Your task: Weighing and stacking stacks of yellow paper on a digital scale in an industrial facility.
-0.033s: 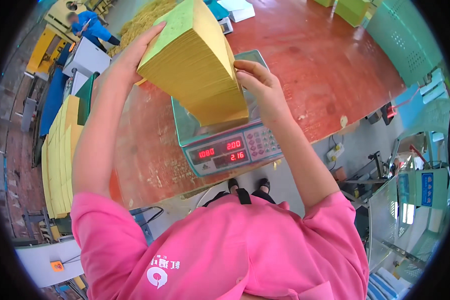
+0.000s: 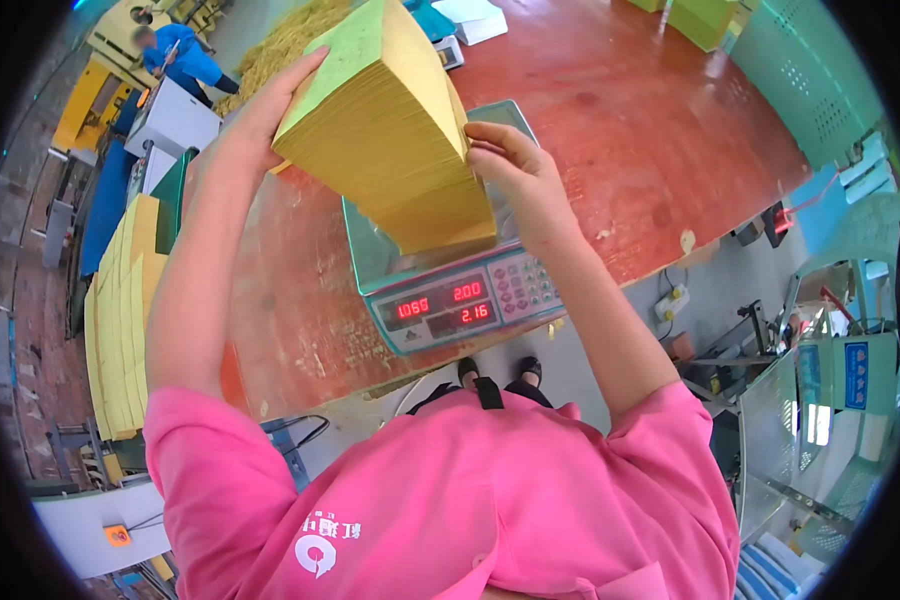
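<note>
A tall, thick stack of yellow paper sheets (image 2: 375, 150) stands tilted on the glassy plate of a digital scale (image 2: 440, 305). Its top is pale green-yellow and the layered sheet edges face me. My left hand (image 2: 260, 115) wraps round the stack's upper left side, fingers reaching along its far edge. On the right side, my right hand (image 2: 518, 175) has thumb and fingers pinched at the edge of some sheets. Red digits glow on the scale's display, beside a keypad.
The scale sits near the front edge of a worn red table (image 2: 620, 110). Yellow paper stacks (image 2: 120, 320) stand at left, with more yellow-green blocks (image 2: 703, 22) far right. A person in blue (image 2: 180, 58) is at far left, near a heap of yellow shreds (image 2: 285, 45). Green perforated panels (image 2: 820, 90) border the right.
</note>
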